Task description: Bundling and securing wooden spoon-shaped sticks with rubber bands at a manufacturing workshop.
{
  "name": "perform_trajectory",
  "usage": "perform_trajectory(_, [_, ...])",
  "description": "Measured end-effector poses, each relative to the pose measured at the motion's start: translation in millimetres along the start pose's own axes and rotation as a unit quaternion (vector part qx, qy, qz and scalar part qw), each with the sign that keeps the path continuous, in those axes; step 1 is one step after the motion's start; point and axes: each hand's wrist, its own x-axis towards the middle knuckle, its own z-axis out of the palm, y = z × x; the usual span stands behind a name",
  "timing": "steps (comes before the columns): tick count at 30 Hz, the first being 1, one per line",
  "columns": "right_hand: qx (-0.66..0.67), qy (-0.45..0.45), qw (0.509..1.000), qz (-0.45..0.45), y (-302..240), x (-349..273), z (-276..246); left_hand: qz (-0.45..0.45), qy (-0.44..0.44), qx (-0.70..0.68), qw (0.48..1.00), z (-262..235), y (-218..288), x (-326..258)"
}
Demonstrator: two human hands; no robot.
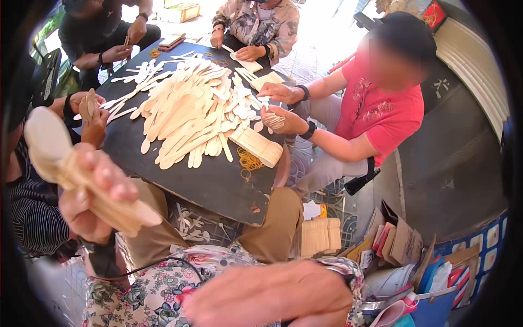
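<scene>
My left hand is raised close to the camera at the left and grips a stack of pale wooden spoons, bowls pointing up and left. My right hand lies low at the bottom edge over my flowered clothing, blurred, so its fingers cannot be made out. Ahead of me stands a dark round table with a big loose pile of wooden spoons. A bound bundle of spoons and several yellow rubber bands lie at its near right.
Several other people sit around the table handling spoons, among them a person in a red shirt on the right. Stacked spoon bundles and cardboard boxes stand on the floor at my right. Loose spoons lie under the table.
</scene>
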Motion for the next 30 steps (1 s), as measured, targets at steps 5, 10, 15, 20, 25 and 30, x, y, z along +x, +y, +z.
perform_trajectory(5, [0.292,-0.014,0.938,-0.186,38,6,15,-0.082,0.059,0.027,0.994,-25,-53,34])
perform_trajectory(10, [0.288,0.099,0.907,-0.290,47,29,-8,-0.161,0.060,0.043,0.984,-51,-101,80])
perform_trajectory(15, [0.198,0.125,0.945,-0.230,79,38,-80,-0.201,0.088,0.030,0.975,-85,-136,106])
perform_trajectory(20, [-0.201,0.384,0.895,0.110,179,40,-133,-0.231,0.075,0.008,0.970,-104,-155,107])
perform_trajectory(25, [-0.030,0.299,0.927,0.224,216,35,-150,-0.222,0.100,0.043,0.969,-113,-163,98])
perform_trajectory(30, [0.029,0.194,0.944,0.265,228,33,-138,-0.246,0.080,0.001,0.966,-112,-166,88])
